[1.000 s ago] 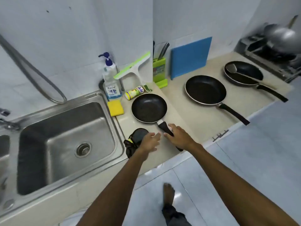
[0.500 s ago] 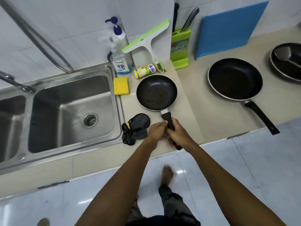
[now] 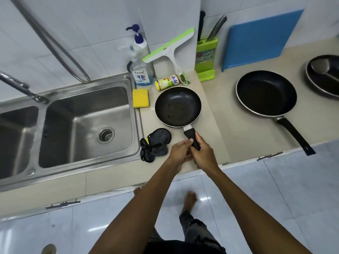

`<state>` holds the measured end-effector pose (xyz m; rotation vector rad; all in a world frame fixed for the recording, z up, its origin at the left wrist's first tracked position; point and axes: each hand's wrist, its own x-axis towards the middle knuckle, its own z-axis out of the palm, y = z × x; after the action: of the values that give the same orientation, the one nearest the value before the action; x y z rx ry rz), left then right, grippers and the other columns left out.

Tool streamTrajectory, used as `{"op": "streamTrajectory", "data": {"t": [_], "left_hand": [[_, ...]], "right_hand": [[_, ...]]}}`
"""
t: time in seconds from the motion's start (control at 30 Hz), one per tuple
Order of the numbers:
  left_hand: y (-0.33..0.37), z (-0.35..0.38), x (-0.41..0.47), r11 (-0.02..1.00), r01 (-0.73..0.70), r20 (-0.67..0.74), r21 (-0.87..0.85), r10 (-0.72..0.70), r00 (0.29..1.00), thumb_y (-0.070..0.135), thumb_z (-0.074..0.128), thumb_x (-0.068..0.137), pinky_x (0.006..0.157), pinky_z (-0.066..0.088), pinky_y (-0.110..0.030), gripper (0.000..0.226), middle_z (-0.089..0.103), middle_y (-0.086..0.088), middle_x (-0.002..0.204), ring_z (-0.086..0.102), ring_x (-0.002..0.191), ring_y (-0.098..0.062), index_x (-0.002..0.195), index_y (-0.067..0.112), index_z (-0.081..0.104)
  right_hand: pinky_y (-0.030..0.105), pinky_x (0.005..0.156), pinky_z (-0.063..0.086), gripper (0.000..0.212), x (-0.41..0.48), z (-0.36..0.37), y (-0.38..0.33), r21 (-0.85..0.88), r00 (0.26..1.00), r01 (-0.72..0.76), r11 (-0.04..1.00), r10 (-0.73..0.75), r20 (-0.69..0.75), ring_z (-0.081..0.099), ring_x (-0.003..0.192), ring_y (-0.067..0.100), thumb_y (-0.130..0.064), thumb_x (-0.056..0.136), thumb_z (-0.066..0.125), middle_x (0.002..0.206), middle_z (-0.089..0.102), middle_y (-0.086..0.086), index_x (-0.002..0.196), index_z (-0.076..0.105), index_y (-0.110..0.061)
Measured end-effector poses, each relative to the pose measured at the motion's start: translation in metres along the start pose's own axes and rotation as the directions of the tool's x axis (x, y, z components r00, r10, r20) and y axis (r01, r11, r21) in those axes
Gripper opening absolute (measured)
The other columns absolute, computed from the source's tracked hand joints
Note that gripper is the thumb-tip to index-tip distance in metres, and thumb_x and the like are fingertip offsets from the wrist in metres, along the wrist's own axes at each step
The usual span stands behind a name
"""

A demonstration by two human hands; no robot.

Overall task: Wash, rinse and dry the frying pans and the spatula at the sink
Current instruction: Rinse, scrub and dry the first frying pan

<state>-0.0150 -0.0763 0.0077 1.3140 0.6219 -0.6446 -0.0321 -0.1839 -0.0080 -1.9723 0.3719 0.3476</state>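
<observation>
A small black frying pan [image 3: 178, 106] sits on the beige counter right of the sink, greasy spots on its base. Both hands grip its black handle: my left hand [image 3: 180, 151] from the left, my right hand [image 3: 202, 154] from the right. A larger black frying pan [image 3: 266, 93] lies further right, handle toward the counter's front edge. At the far right a third pan [image 3: 324, 77] holds a metal spatula [image 3: 321, 67]. The steel sink [image 3: 86, 123] is dry, its tap [image 3: 22, 88] at the left.
Behind the small pan stand a soap pump bottle [image 3: 140, 66], a yellow sponge [image 3: 140, 98], a lying yellow-green bottle [image 3: 168, 82], a green-white squeegee [image 3: 170, 52], a green knife block [image 3: 206, 57] and a blue cutting board [image 3: 260, 39]. A dark cloth [image 3: 156, 143] lies by the sink.
My left hand moved from above the dark cloth onto the small pan's handle, joining my right hand. The view shifted left and down over the sink.
</observation>
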Motion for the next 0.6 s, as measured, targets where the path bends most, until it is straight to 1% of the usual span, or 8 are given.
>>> {"op": "streamTrajectory", "data": {"t": [0.17, 0.27, 0.3, 0.37, 0.43, 0.5, 0.53, 0.6], "left_hand": [[0.012, -0.028, -0.023, 0.996, -0.075, 0.019, -0.038, 0.076, 0.997, 0.031, 0.060, 0.104, 0.080, 0.060, -0.030, 0.026, 0.078, -0.002, 0.104, 0.073, 0.100, -0.018, 0.115, 0.012, 0.073], [0.023, -0.058, -0.032, 0.989, -0.138, -0.007, -0.053, 0.138, 0.990, 0.032, 0.061, 0.103, 0.083, 0.060, -0.035, 0.025, 0.078, -0.009, 0.105, 0.073, 0.103, -0.024, 0.109, 0.013, 0.074], [0.027, -0.068, -0.033, 0.986, -0.155, -0.022, -0.065, 0.153, 0.988, 0.031, 0.061, 0.103, 0.084, 0.061, -0.036, 0.024, 0.078, -0.012, 0.106, 0.073, 0.104, -0.027, 0.108, 0.012, 0.075], [0.034, -0.090, -0.038, 0.980, -0.175, -0.060, -0.097, 0.170, 0.984, 0.028, 0.061, 0.103, 0.076, 0.062, -0.037, 0.022, 0.078, -0.014, 0.100, 0.074, 0.095, -0.028, 0.104, 0.010, 0.074], [0.040, -0.114, -0.043, 0.974, -0.185, -0.094, -0.133, 0.174, 0.980, 0.027, 0.061, 0.103, 0.067, 0.061, -0.033, 0.025, 0.078, -0.012, 0.096, 0.075, 0.086, -0.025, 0.107, 0.006, 0.073], [0.044, -0.140, -0.046, 0.969, -0.201, -0.134, -0.143, 0.182, 0.974, 0.028, 0.062, 0.102, 0.066, 0.060, -0.029, 0.027, 0.078, -0.010, 0.097, 0.075, 0.087, -0.022, 0.110, 0.005, 0.073], [0.046, -0.154, -0.047, 0.968, -0.203, -0.158, -0.150, 0.179, 0.971, 0.029, 0.063, 0.102, 0.065, 0.059, -0.028, 0.025, 0.077, -0.009, 0.094, 0.074, 0.085, -0.020, 0.107, 0.006, 0.073], [0.050, -0.183, -0.050, 0.964, -0.201, -0.197, -0.176, 0.165, 0.966, 0.028, 0.063, 0.102, 0.062, 0.058, -0.028, 0.020, 0.076, -0.008, 0.088, 0.073, 0.080, -0.019, 0.099, 0.011, 0.072]], "right_hand": [[0.019, 0.088, 0.049, 0.063, -0.012, 0.016, -0.027, -0.018, 0.995, 0.101, 0.995, -0.101, -0.005, 0.062, 0.120, 0.020, -0.025, 0.102, 0.057, 0.144, 0.058, -0.002, 0.158, 0.029, -0.034], [0.036, 0.092, 0.058, 0.065, -0.015, 0.036, -0.050, -0.016, 0.985, 0.169, 0.985, -0.169, 0.023, 0.065, 0.116, 0.022, -0.028, 0.100, 0.057, 0.144, 0.058, -0.002, 0.157, 0.029, -0.040], [0.039, 0.091, 0.059, 0.065, -0.014, 0.045, -0.057, -0.009, 0.983, 0.181, 0.983, -0.181, 0.040, 0.066, 0.114, 0.024, -0.028, 0.099, 0.058, 0.144, 0.059, -0.002, 0.156, 0.029, -0.041], [0.035, 0.089, 0.059, 0.065, -0.012, 0.063, -0.072, -0.010, 0.977, 0.199, 0.980, -0.197, 0.078, 0.065, 0.115, 0.025, -0.028, 0.099, 0.057, 0.144, 0.058, -0.003, 0.156, 0.030, -0.040], [0.033, 0.099, 0.053, 0.065, -0.010, 0.085, -0.088, -0.015, 0.968, 0.222, 0.975, -0.219, 0.119, 0.059, 0.124, 0.020, -0.025, 0.099, 0.058, 0.147, 0.055, -0.003, 0.157, 0.031, -0.036], [0.028, 0.102, 0.048, 0.066, -0.009, 0.108, -0.102, -0.012, 0.957, 0.243, 0.970, -0.238, 0.164, 0.056, 0.126, 0.013, -0.021, 0.098, 0.058, 0.145, 0.056, -0.003, 0.158, 0.032, -0.032], [0.027, 0.101, 0.048, 0.066, -0.009, 0.122, -0.111, -0.021, 0.951, 0.252, 0.968, -0.244, 0.190, 0.056, 0.125, 0.011, -0.020, 0.098, 0.059, 0.144, 0.057, -0.003, 0.158, 0.032, -0.031], [0.030, 0.102, 0.049, 0.064, -0.006, 0.151, -0.125, -0.040, 0.942, 0.268, 0.963, -0.253, 0.220, 0.059, 0.125, 0.017, -0.020, 0.099, 0.059, 0.144, 0.059, 0.002, 0.157, 0.033, -0.031]]}}
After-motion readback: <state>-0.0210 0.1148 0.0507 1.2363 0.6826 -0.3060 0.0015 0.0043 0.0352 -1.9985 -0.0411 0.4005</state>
